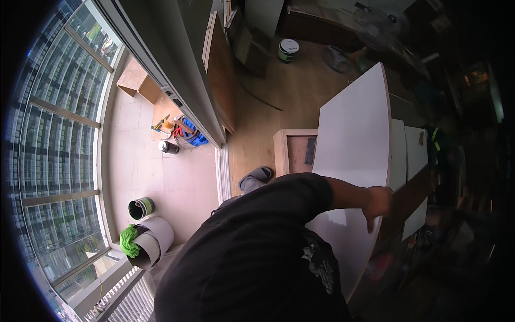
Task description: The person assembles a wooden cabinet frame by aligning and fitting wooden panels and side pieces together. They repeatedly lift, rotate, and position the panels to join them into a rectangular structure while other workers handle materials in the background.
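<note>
My left arm, in a black short sleeve, reaches across to the right. My left hand (pixel 378 204) is closed on the long right edge of a large white panel (pixel 351 129), its thumb on the white face and its other fingers mostly hidden past the edge. The panel stands tilted, running from the far right toward the lower edge of the picture, partly behind my arm. Directly behind it are more pale panels (pixel 416 153) and a brown board (pixel 407 201). My right hand is out of sight.
A wooden frame (pixel 280 153) lies left of the panel, near my slippered foot (pixel 257 176). A sliding-door frame (pixel 177 99) divides the room from a tiled balcony holding an open bucket (pixel 141 207), a rolled sheet (pixel 161 233) and tools. A paint bucket (pixel 288 51) stands farther back.
</note>
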Action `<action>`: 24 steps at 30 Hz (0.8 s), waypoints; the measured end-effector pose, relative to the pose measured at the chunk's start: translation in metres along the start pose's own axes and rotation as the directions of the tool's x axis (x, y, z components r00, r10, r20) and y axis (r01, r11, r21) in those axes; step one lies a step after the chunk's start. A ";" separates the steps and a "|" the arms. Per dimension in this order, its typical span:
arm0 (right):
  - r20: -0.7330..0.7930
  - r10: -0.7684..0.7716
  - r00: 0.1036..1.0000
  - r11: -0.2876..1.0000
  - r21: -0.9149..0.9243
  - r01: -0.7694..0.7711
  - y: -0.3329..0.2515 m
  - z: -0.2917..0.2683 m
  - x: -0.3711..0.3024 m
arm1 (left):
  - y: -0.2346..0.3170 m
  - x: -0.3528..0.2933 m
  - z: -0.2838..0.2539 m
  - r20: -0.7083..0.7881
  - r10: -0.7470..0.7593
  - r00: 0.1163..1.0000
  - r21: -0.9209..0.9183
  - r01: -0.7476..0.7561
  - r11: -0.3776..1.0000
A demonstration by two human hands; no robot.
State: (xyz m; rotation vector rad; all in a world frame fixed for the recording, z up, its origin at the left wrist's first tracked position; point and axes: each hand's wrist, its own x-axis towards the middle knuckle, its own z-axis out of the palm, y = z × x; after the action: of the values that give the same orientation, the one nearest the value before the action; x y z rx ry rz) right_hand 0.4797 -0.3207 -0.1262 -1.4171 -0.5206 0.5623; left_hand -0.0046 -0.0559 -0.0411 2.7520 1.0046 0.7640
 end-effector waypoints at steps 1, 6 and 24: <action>-0.005 0.002 1.000 1.000 0.002 -0.002 0.001 -0.001 -0.001 | 0.000 0.000 0.000 -0.023 0.006 1.000 -0.001 -0.006 1.000; -0.032 0.004 0.999 1.000 0.019 -0.003 -0.001 -0.010 -0.001 | 0.000 0.003 -0.002 0.035 -0.007 0.999 -0.016 0.007 1.000; -0.097 0.020 0.995 1.000 0.019 -0.019 -0.006 -0.035 -0.002 | -0.001 -0.002 -0.008 0.056 -0.022 0.998 0.010 0.021 1.000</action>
State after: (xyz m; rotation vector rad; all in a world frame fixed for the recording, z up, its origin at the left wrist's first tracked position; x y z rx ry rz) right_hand 0.5011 -0.3491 -0.1235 -1.4266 -0.4238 0.5100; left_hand -0.0100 -0.0567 -0.0352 2.7494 1.0276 0.6762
